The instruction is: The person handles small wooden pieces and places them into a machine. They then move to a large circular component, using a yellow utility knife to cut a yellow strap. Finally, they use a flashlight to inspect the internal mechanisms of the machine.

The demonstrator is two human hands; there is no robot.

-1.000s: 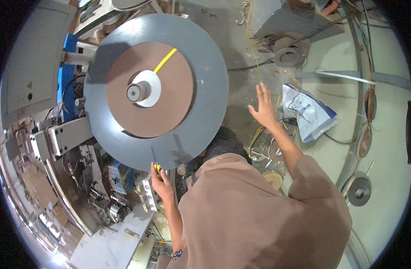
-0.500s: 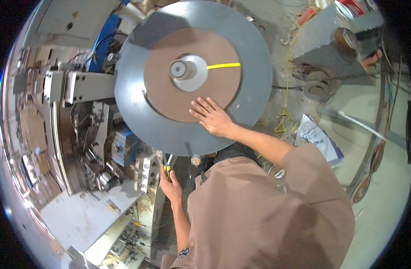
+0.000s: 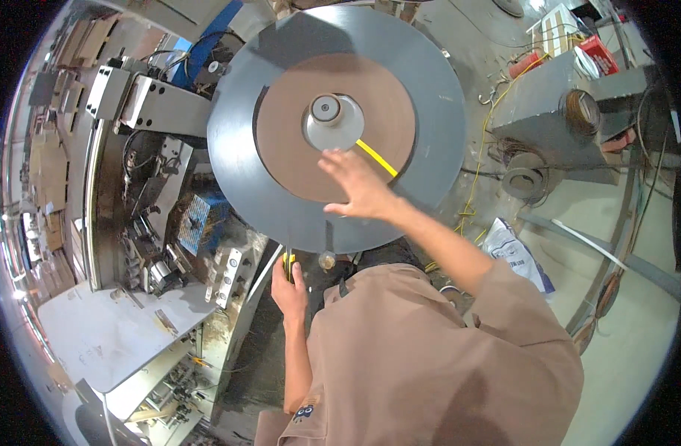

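Observation:
A big grey disc (image 3: 441,97) carries a flat brown coil (image 3: 285,152) of wound strip material. At its middle are a pale core (image 3: 337,135) and a round metal spindle end (image 3: 326,108). A yellow strip (image 3: 378,158) crosses the coil from the core toward the lower right. My right hand (image 3: 359,184) is over the coil's near part, fingers apart, slightly smeared, holding nothing; whether it touches cannot be told. My left hand (image 3: 288,296), left of the disc's near edge, is closed on a yellow-and-black handled tool (image 3: 288,264), whose kind is mostly hidden.
Machinery with a metal arm (image 3: 166,104) stands left of the disc, above a white tabletop (image 3: 110,334). To the right are a grey metal block (image 3: 537,111), a ring-shaped part (image 3: 523,178) and a white sack (image 3: 511,249). A yellow cord (image 3: 478,160) trails along the floor.
The coil and its yellow strip have turned clockwise, the strip swinging from pointing right to lower right. My right hand has shifted toward the core. The left hand keeps its tool.

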